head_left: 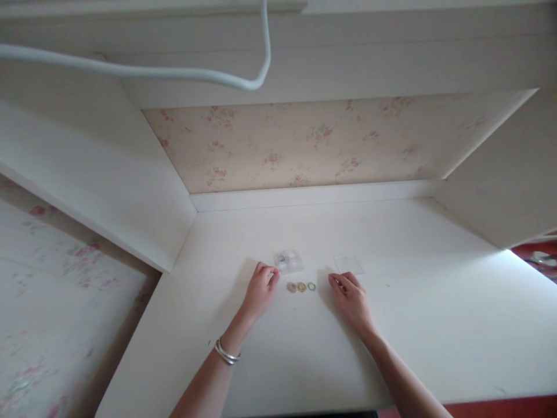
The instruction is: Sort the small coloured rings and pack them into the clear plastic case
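A small clear plastic box (295, 264) with compartments lies on the white tabletop; something small and dark shows in its back left part. My left hand (260, 288) is closed at the box's left front corner, thumb and forefinger apparently gripping it. In front of the box sit three little rings in a row: a pinkish ring (291, 287), a yellow ring (301, 287) and a pale green ring (312, 286). Right of them my right hand (352, 299) is closed in a pinch; anything between its fingertips is too small to make out. Just behind it lies a flat clear lid (349, 264).
White panels (117, 162) flank the tabletop (391, 348) left and right, with a low ledge (317, 196) along the back wall. Overhead hangs a white cable (174, 72). Beyond the right panel, objects sit on a red surface (526, 252).
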`<action>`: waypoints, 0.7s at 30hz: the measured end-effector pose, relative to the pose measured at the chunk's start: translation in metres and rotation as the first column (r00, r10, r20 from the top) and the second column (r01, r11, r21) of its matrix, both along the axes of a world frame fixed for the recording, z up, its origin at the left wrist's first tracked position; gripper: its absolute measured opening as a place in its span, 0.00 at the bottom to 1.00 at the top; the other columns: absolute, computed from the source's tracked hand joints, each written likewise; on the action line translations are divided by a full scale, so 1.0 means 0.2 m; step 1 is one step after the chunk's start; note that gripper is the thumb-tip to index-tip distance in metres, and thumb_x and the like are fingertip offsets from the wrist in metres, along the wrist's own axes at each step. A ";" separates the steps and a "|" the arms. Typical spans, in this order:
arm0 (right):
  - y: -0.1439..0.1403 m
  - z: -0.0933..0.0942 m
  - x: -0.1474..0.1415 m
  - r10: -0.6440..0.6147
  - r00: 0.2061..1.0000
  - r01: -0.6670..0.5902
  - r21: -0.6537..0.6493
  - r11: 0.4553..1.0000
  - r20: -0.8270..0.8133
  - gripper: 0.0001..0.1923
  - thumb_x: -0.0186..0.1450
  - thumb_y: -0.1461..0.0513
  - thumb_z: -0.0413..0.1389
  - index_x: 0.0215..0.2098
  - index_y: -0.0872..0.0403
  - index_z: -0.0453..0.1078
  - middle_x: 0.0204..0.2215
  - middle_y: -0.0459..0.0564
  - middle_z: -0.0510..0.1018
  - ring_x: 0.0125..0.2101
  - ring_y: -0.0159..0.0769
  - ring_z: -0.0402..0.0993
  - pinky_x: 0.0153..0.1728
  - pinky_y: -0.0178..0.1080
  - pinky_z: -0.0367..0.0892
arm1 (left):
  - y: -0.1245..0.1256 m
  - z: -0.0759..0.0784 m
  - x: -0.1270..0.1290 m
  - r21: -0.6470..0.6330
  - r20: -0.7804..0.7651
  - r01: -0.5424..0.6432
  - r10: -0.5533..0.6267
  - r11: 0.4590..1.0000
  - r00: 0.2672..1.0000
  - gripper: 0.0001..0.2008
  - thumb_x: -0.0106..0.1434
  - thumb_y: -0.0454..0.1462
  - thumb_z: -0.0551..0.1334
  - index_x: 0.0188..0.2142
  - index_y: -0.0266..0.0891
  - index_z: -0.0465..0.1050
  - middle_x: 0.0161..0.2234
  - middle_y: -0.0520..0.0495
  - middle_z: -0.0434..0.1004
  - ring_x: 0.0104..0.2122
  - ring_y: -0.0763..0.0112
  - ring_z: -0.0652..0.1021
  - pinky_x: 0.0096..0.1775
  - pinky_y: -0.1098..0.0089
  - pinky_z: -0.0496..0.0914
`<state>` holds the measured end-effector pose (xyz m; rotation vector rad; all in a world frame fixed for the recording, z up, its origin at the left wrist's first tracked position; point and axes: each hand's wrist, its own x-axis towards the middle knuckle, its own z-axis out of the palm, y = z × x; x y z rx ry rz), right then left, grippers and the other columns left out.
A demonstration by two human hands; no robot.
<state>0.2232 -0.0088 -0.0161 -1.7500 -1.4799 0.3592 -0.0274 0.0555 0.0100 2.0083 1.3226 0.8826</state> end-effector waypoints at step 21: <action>0.05 0.01 0.04 -0.045 0.997 0.044 -0.030 0.999 -0.061 0.18 0.65 0.52 0.47 0.36 0.53 0.74 0.30 0.49 0.72 0.26 0.32 0.68 0.30 0.35 0.63 | 0.10 -0.04 0.02 0.089 -0.015 -0.122 0.124 0.989 0.992 0.12 0.65 0.41 0.52 0.35 0.37 0.71 0.31 0.48 0.68 0.31 0.71 0.70 0.36 0.70 0.66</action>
